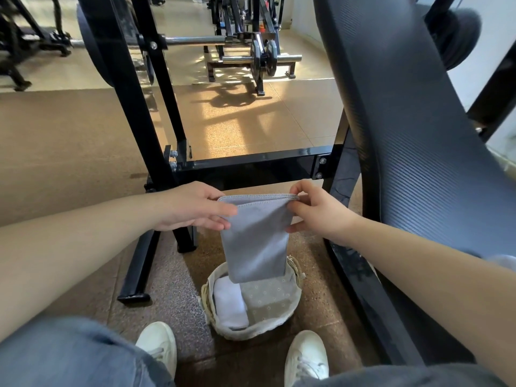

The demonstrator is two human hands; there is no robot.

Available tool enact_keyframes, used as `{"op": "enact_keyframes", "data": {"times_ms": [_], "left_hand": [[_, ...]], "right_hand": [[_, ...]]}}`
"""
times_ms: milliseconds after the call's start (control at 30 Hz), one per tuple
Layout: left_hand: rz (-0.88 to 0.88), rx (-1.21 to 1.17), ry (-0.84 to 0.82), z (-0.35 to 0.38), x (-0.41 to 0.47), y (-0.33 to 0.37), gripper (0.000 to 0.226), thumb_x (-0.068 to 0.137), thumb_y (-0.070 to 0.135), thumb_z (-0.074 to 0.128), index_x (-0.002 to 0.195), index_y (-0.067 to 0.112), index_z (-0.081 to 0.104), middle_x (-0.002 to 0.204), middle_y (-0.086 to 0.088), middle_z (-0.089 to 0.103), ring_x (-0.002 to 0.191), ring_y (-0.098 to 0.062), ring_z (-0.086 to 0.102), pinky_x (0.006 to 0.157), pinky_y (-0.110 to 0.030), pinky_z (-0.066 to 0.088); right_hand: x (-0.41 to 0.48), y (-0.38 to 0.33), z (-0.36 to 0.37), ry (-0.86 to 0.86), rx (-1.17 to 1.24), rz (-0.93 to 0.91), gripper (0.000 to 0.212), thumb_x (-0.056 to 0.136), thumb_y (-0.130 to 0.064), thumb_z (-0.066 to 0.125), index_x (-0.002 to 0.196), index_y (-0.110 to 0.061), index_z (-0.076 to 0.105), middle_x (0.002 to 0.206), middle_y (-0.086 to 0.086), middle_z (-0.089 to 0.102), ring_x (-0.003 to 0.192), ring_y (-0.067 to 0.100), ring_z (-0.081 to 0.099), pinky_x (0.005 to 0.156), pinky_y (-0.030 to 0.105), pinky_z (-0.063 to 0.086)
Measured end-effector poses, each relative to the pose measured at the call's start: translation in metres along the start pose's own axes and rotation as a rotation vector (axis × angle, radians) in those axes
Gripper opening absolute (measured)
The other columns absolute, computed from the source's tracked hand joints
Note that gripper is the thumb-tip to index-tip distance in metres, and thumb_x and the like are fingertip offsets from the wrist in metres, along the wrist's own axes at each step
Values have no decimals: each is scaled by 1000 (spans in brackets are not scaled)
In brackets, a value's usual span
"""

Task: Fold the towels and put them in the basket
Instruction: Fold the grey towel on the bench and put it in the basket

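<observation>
Left hand and right hand pinched on top corners of grey towel, folded, stitched hem, hung below them, far rim of basket hidden behind it.

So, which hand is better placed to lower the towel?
Probably the right hand: it pinches the towel at a top corner, and the free half of the basket, beside the white towel, lies on its side.

Gym: barbell on black steel rack, dumbbell, padded bench, rubber-flecked floor.
</observation>
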State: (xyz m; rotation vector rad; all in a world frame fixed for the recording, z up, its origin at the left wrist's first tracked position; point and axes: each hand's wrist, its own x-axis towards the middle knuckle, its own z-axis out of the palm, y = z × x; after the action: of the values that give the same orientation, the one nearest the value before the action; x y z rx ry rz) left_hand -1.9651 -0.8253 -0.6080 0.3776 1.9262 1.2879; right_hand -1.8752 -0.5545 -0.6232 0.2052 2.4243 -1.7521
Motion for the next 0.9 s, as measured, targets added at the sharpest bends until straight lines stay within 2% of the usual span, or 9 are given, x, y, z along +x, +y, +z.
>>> {"op": "enact_keyframes", "data": {"times_ms": [67, 133, 200, 333, 500, 600, 700, 800, 900], "left_hand": [[38, 132, 20, -2, -1, -3, 32, 83, 11, 82, 114, 10, 75, 105, -7, 78, 101, -20, 75, 86, -32, 61], [30, 178, 105, 0, 1, -6, 29, 87, 8, 78, 115, 13, 74, 98, -7, 79, 94, -20, 76, 83, -32, 62], [7, 118, 144, 3, 3, -7, 28, 93, 12, 72, 120, 16, 70, 98, -8, 78, 90, -22, 77, 77, -32, 62], [-43, -93, 93, 7, 2, -7, 26, 100, 23, 63, 126, 24, 59, 119, -6, 71, 96, -29, 76, 71, -32, 62], [-12, -271, 99, 8, 0, -1, 43, 92, 2, 69, 132, 8, 52, 111, -16, 76, 100, -31, 75, 71, -25, 61], [19, -348, 216, 7, 1, 1, 29, 94, -2, 66, 114, 8, 47, 105, -25, 73, 92, -28, 77, 63, -24, 61], [65, -246, 274, 6, 3, 2, 20, 99, 3, 60, 86, 15, 52, 83, -11, 66, 77, -13, 74, 49, -20, 53], [66, -167, 261, 8, 1, 0, 22, 102, 8, 57, 104, 21, 74, 78, -1, 72, 72, -6, 70, 47, -19, 50], [96, -159, 268, 10, 1, 1, 33, 102, 7, 56, 114, 32, 75, 74, 4, 73, 70, -3, 68, 47, -18, 49]], "right_hand": [[1, 1, 1, -19, 37, 25, 4, 104, -18, 54, 102, -21, 53, 105, 12, 68, 94, 22, 73, 77, 38, 64], [1, 3, 4, -34, 55, 44, 4, 104, -18, 54, 103, -22, 53, 104, 11, 69, 91, 21, 75, 77, 38, 64], [2, 4, 5, -34, 75, 58, 3, 103, -18, 55, 105, -20, 54, 103, 12, 71, 91, 21, 75, 76, 38, 64], [4, 1, 3, 23, 156, 67, 10, 102, -17, 59, 110, -19, 54, 101, 17, 72, 93, 26, 75, 76, 42, 64], [7, -2, -1, 120, 292, 57, 17, 99, -12, 64, 109, -17, 52, 106, 22, 65, 101, 33, 70, 77, 46, 64], [7, -2, -3, 149, 349, -3, 13, 99, -7, 61, 99, -15, 50, 95, 19, 63, 89, 26, 69, 75, 44, 63], [6, -5, -1, 145, 342, -62, 17, 102, -6, 56, 91, -18, 60, 98, 16, 59, 90, 25, 63, 74, 44, 63], [4, -10, 6, 133, 362, -97, 41, 105, -6, 49, 83, -24, 78, 113, 8, 62, 102, 24, 61, 71, 39, 63], [3, -15, 10, 132, 385, -113, 39, 105, -2, 47, 89, -18, 79, 118, 6, 63, 108, 23, 62, 74, 35, 62]]}}
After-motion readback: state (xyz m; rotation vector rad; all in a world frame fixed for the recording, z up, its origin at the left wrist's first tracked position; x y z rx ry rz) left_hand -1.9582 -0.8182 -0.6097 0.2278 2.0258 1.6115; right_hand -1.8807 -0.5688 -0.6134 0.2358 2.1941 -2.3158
